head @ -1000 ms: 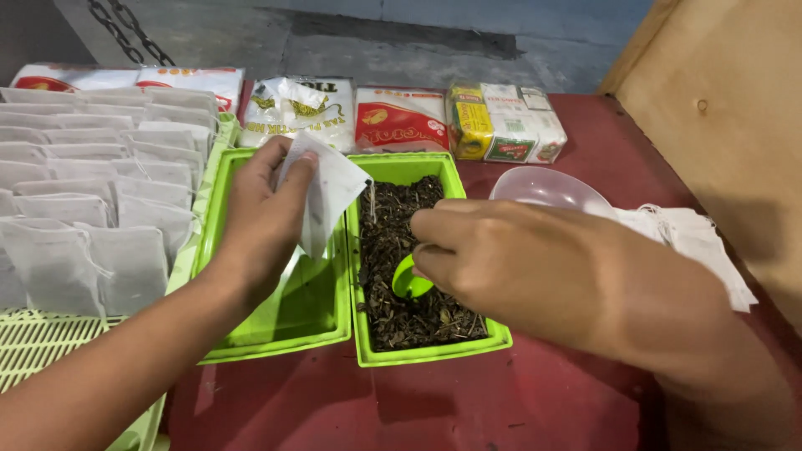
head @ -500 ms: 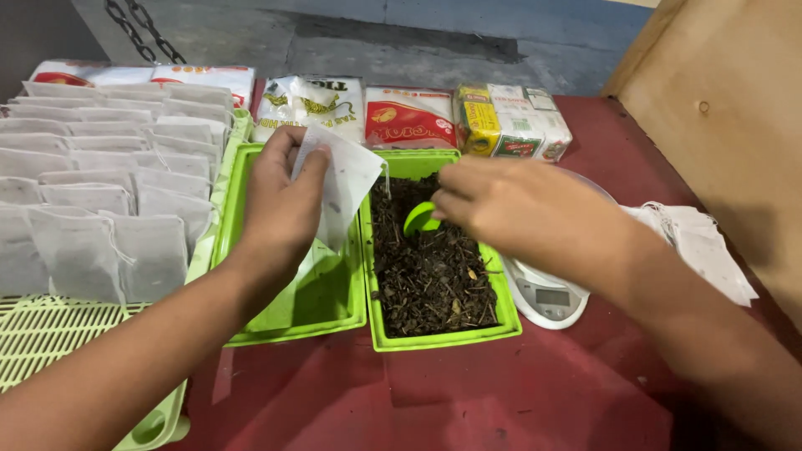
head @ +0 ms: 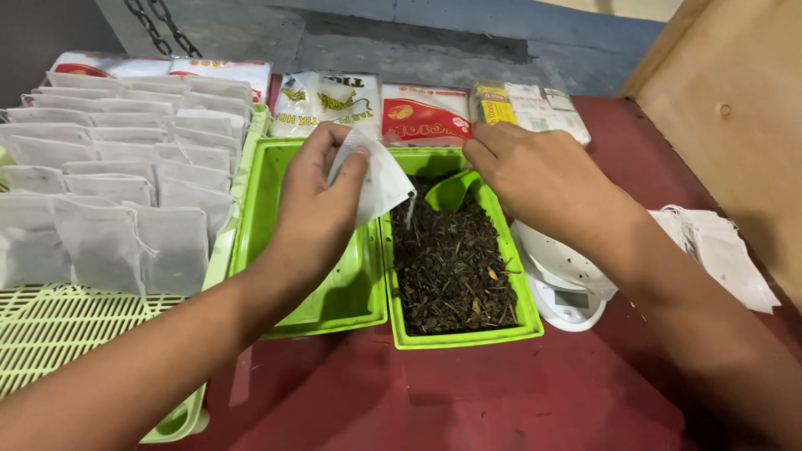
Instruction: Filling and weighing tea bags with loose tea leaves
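My left hand holds a small white drawstring bag over the gap between two green trays. The right green tray is full of dark loose tea leaves. My right hand grips a green scoop at the tray's far end, just right of the bag. The left green tray has nothing in it.
Several white bags lie in rows on a pale green slatted rack at left. Printed packets line the far edge. A white scale and a pile of bags sit at right on the red table. A wooden board stands far right.
My right hand has lifted the scoop from the middle of the tea to the tray's far end. The left hand has tilted the bag toward it. The scale has come into view.
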